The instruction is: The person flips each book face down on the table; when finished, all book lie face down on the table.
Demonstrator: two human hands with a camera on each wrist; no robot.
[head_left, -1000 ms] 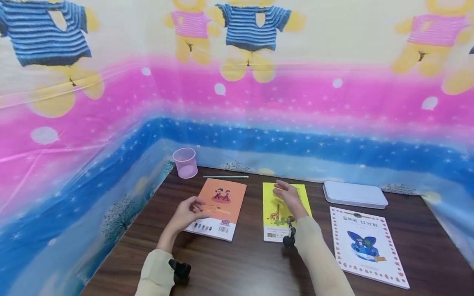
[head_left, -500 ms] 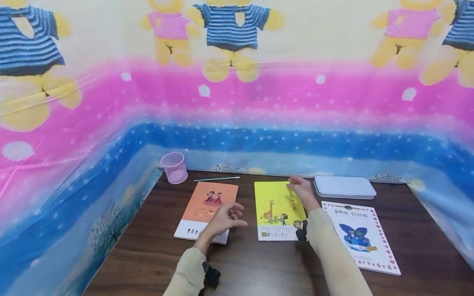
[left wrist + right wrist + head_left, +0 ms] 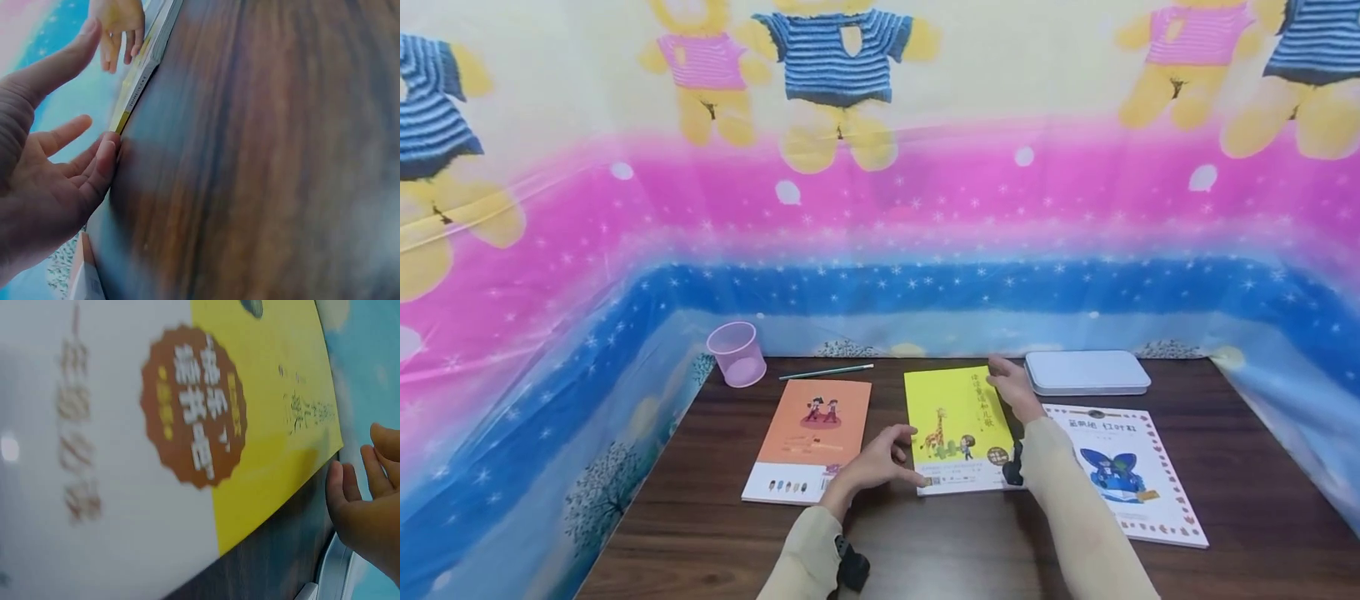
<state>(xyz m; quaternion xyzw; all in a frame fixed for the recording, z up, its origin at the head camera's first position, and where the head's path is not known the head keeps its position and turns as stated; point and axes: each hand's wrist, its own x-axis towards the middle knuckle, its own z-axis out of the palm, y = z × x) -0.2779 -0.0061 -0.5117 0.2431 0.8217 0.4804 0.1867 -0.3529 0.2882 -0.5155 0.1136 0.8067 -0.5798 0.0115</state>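
while both flank it, the yellow book (image 3: 958, 421) lies flat.

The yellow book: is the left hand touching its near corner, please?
Touching: the left wrist view shows the left hand's fingertips against the yellow book's corner.

Yellow book (image 3: 958, 425): glossy paper cover, catching light. Desk (image 3: 925, 542): dark wood-grain top, smooth, showing a slight sheen. Pink cup (image 3: 737, 353): translucent plastic. White case (image 3: 1086, 372): smooth, matt. Wall sheeting (image 3: 880, 208): shiny printed plastic film, wrinkling.
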